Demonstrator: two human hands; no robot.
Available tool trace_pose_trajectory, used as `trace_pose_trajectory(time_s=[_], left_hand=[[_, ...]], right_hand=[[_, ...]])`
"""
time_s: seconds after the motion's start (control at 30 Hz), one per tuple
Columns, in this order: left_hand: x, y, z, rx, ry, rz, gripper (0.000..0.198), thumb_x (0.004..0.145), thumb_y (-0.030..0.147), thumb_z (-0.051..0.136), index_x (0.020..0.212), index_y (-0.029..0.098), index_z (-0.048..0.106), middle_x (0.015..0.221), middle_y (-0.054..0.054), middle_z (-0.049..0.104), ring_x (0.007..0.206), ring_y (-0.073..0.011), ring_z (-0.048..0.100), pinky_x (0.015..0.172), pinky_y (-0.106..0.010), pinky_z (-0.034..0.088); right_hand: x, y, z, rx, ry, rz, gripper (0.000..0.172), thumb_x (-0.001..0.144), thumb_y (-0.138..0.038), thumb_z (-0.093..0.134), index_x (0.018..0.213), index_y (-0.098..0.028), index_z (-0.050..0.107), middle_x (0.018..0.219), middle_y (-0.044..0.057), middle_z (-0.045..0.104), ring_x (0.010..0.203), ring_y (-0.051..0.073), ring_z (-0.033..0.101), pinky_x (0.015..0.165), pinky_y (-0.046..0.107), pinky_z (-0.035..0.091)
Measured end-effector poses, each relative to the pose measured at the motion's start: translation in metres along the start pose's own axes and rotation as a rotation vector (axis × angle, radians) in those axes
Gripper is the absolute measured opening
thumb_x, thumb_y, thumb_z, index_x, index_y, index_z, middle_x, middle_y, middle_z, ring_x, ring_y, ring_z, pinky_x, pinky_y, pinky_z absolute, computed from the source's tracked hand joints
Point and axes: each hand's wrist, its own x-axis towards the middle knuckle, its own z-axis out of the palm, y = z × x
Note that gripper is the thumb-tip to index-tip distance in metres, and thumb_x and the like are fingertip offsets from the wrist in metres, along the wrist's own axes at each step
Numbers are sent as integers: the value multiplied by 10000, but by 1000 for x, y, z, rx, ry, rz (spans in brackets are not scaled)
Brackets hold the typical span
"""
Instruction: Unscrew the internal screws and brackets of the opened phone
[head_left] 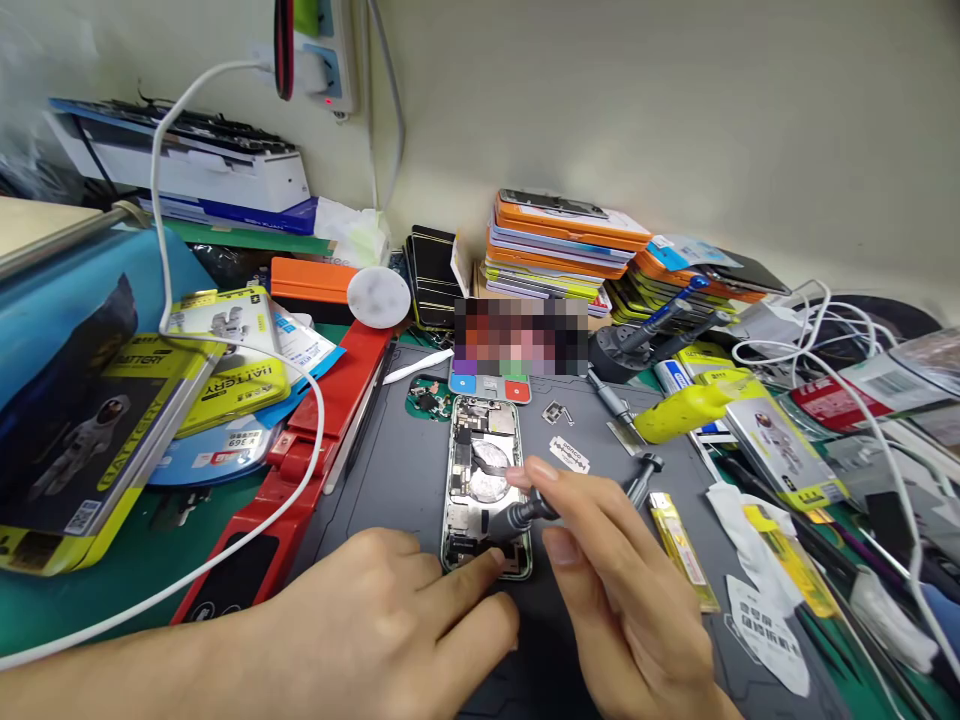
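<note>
An opened phone point(489, 470) lies on the grey mat with its inner parts and a round silver plate showing. My left hand point(420, 620) rests at its lower end, the index finger stretched across the bottom of the phone near the screwdriver tip, the other fingers partly bent. In my right hand point(630, 580) a dark screwdriver point(517, 516) is held between the fingers, tilted over the lower part of the phone. Its tip is hard to make out beside my left fingertip. My right index finger points over the tool.
A razor blade point(569, 454) and small metal parts point(557, 411) lie right of the phone. Further right are a yellow bottle point(686, 408) and a screwdriver stand point(622, 350). A red tool point(300, 450), battery packs point(112, 440) and a white cable point(319, 430) crowd the left.
</note>
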Motion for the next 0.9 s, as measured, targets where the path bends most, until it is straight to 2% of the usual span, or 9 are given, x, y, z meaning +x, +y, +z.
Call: trace_pose_trajectory(time_s=[0.2, 0.4, 0.5, 0.6, 0.77, 0.9], left_hand=[[0, -1, -1, -36, 21, -29, 449, 1166, 183, 228, 1095, 122, 667, 1095, -61, 790, 716, -151, 729, 571, -338, 511], [3, -5, 8, -217, 48, -94, 273, 1158, 209, 368, 1043, 166, 612, 837, 9, 714, 643, -141, 679, 541, -310, 449], [5, -6, 19, -236, 179, -109, 262, 1163, 253, 391, 964, 198, 551, 712, 44, 654, 544, -121, 626, 495, -300, 386], [6, -7, 22, -235, 260, -81, 293, 1177, 285, 344, 938, 205, 494, 691, 45, 621, 538, -110, 603, 503, -282, 380], [4, -3, 12, -184, 142, -104, 275, 1155, 237, 320, 931, 205, 476, 676, 29, 594, 502, -146, 537, 501, -321, 354], [5, -3, 8, -277, 42, -150, 224, 1125, 232, 344, 929, 210, 451, 698, 26, 574, 512, -149, 493, 516, -334, 316]], right_hand=[[3, -1, 0, 46, -18, -46, 513, 1032, 49, 412, 1521, -79, 499, 1363, 119, 519, 1289, 141, 540, 1095, 241, 491], [1, 0, 5, 48, 42, -87, 521, 1018, 54, 392, 1508, -78, 509, 1329, 134, 524, 1261, 158, 548, 1057, 250, 520], [0, 2, 7, 39, 96, -127, 517, 998, 58, 389, 1475, -72, 541, 1255, 129, 547, 1172, 145, 563, 980, 219, 531], [2, 1, 7, 10, 77, -125, 531, 1001, 72, 382, 1491, -75, 523, 1292, 133, 532, 1232, 158, 545, 1031, 227, 517], [4, -3, 4, 15, 54, -110, 473, 1081, 2, 398, 1537, -83, 491, 1293, 130, 538, 1226, 151, 550, 1059, 229, 501], [3, -2, 6, -18, 52, -87, 445, 1116, -72, 415, 1558, -105, 460, 1359, 129, 528, 1293, 157, 543, 1101, 219, 512]])
